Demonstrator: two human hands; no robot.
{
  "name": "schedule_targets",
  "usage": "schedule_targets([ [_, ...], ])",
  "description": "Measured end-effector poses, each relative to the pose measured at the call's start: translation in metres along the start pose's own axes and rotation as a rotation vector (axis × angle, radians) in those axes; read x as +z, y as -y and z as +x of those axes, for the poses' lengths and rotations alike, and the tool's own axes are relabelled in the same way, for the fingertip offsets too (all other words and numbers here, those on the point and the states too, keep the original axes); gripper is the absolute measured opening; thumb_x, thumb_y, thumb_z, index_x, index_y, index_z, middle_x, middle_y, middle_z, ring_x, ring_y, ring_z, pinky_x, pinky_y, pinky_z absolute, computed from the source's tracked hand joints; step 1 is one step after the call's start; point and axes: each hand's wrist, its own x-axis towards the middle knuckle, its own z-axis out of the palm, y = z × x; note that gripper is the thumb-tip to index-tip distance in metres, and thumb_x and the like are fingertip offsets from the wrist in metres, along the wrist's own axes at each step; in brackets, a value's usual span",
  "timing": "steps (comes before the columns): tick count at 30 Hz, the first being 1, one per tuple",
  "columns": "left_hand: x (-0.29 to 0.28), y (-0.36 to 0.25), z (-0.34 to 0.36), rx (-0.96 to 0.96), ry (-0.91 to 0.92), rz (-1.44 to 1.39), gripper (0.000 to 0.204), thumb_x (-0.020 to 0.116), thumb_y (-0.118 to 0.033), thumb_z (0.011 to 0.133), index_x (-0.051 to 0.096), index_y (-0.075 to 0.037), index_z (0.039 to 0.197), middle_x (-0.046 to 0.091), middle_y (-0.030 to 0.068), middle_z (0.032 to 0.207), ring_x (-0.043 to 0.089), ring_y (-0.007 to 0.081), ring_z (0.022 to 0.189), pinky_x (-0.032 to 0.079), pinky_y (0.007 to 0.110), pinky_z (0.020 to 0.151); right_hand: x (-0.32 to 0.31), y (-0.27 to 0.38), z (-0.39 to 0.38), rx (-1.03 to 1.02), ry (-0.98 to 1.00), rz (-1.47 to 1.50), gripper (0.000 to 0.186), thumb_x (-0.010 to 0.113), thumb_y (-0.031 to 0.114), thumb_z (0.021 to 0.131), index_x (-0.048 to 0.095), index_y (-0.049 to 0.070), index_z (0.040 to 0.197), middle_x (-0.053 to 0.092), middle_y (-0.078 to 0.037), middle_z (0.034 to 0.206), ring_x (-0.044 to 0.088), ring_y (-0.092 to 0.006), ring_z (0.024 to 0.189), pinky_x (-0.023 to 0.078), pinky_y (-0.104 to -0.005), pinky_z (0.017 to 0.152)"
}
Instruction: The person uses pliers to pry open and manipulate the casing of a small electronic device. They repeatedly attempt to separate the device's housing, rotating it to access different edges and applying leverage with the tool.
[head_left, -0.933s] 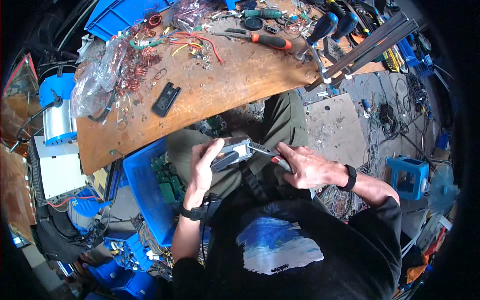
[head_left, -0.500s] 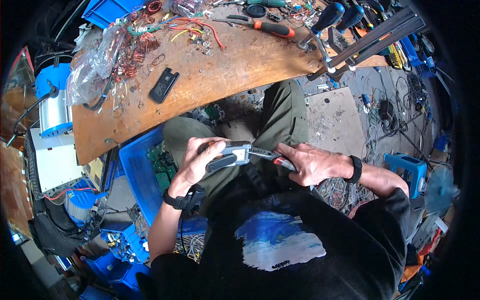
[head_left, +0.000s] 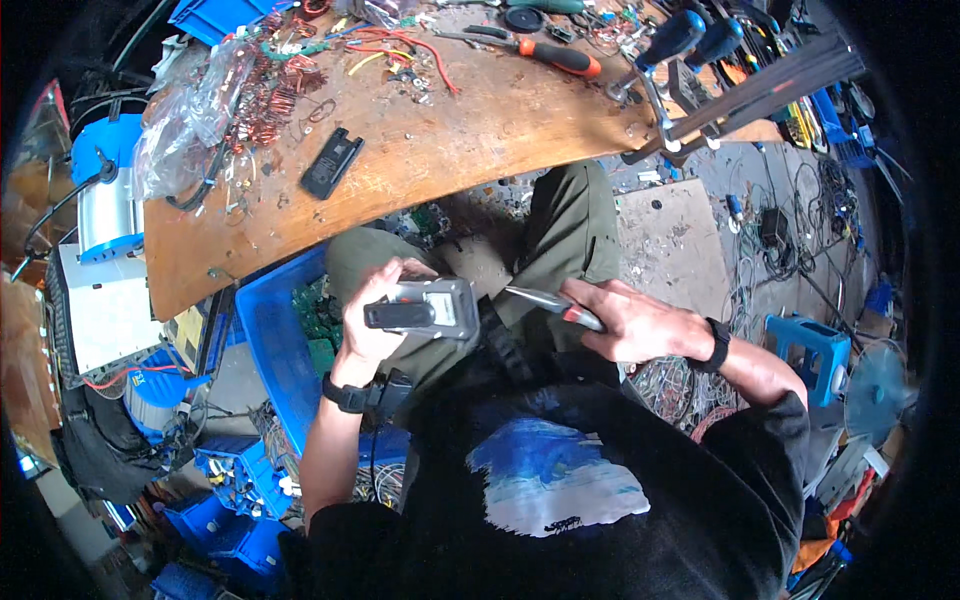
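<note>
My left hand (head_left: 368, 325) is closed round a boxy grey handheld device (head_left: 455, 305), which has a black clip-like piece and a pale label on the face turned up. In my right hand (head_left: 640, 322) are long-nose pliers (head_left: 545, 299) with red-and-grey handles. Their slim tips point left toward the device, with a small gap between. Both hands are above my lap, over the dark green trousers. A black plastic cover (head_left: 332, 163) lies on the wooden table beyond my left hand.
The wooden table (head_left: 450, 140) carries copper coils (head_left: 270, 105), red wires, a plastic bag (head_left: 190, 140) and an orange-handled screwdriver (head_left: 560, 57). A metal clamp (head_left: 760, 90) grips its right edge. A blue crate (head_left: 265, 350) with circuit boards stands beside my left leg. Cables litter the floor at right.
The pliers have come away from the device, where their tips were touching its end. My left hand has turned the device so its broad face shows more.
</note>
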Motion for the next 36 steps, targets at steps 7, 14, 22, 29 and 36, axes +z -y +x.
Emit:
schedule_targets([
  [7, 0.015, 0.0, 0.007, 0.154, -0.171, 0.229, 0.042, 0.051, -0.035, 0.106, 0.068, 0.003, 0.111, 0.074, 0.0131, 0.102, 0.072, 0.0203, 0.09, 0.058, 0.033, 0.08, -0.001, 0.002, -0.007, 0.006, -0.202, -0.175, 0.044, 0.063, 0.014, 0.088, 0.046, 0.002, 0.127, 0.059, -0.027, 0.107, 0.059, -0.0488, 0.105, 0.048, -0.0555, 0.09],
  [14, 0.032, -0.002, 0.016, 0.263, -0.238, 0.53, 0.046, 0.047, -0.035, 0.107, 0.07, 0.005, 0.108, 0.075, 0.0118, 0.097, 0.072, 0.0168, 0.084, 0.057, 0.03, 0.078, 0.001, 0.012, 0.003, -0.084, -0.247, -0.265, 0.052, 0.064, 0.012, 0.084, 0.046, 0.0, 0.131, 0.053, -0.024, 0.116, 0.051, -0.0438, 0.116, 0.043, -0.0505, 0.102],
  [22, 0.047, 0.0, 0.012, 0.328, -0.293, 0.781, 0.039, 0.054, -0.028, 0.105, 0.073, 0.005, 0.103, 0.073, 0.0078, 0.09, 0.067, 0.0111, 0.08, 0.052, 0.027, 0.075, 0.001, 0.011, 0.014, 0.046, -0.146, -0.252, 0.049, 0.065, 0.015, 0.083, 0.046, 0.0, 0.127, 0.06, -0.028, 0.105, 0.059, -0.0487, 0.105, 0.048, -0.0556, 0.091],
  [29, 0.039, -0.009, 0.011, 0.217, -0.081, 0.821, 0.04, 0.057, -0.03, 0.102, 0.074, 0.005, 0.1, 0.072, 0.0062, 0.084, 0.063, 0.01, 0.075, 0.05, 0.027, 0.069, -0.002, 0.003, 0.007, -0.018, 0.01, -0.202, 0.04, 0.064, 0.017, 0.086, 0.047, 0.003, 0.119, 0.064, -0.025, 0.079, 0.065, -0.0491, 0.087, 0.05, -0.0578, 0.079],
  [36, 0.017, -0.001, 0.02, 0.194, 0.102, 0.728, 0.042, 0.056, -0.029, 0.101, 0.075, 0.008, 0.101, 0.074, 0.0084, 0.082, 0.066, 0.011, 0.071, 0.051, 0.026, 0.065, 0.004, 0.0, 0.002, 0.014, 0.103, -0.096, 0.04, 0.065, 0.011, 0.081, 0.048, 0.003, 0.116, 0.061, -0.022, 0.072, 0.065, -0.0463, 0.078, 0.049, -0.0543, 0.071],
])
